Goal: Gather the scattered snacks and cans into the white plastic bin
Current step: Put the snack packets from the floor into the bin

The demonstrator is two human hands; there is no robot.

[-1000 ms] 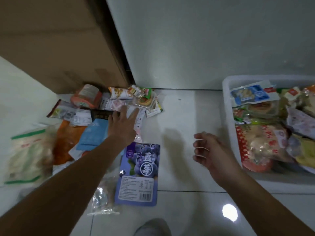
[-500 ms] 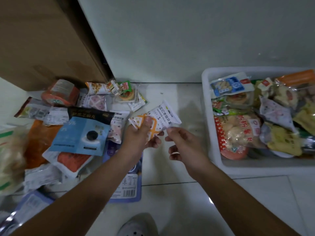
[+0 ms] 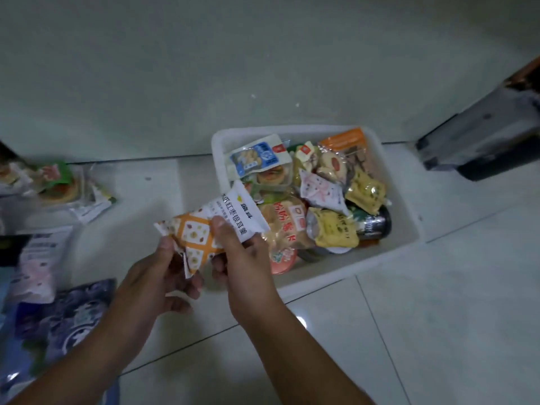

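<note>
Above white tiles (image 3: 409, 317), left grip (image 3: 157, 276) and right grip (image 3: 245, 258) clasp packet (image 3: 201, 229) marked 红枣银耳.

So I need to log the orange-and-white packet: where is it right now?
In the head view, the orange-and-white packet is mid-frame, held off the floor between the left hand and right hand, at the left rim of the white bin.

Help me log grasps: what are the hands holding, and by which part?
An orange-and-white snack packet. The left hand pinches its lower orange end; the right hand grips its middle, thumb on top.
</note>
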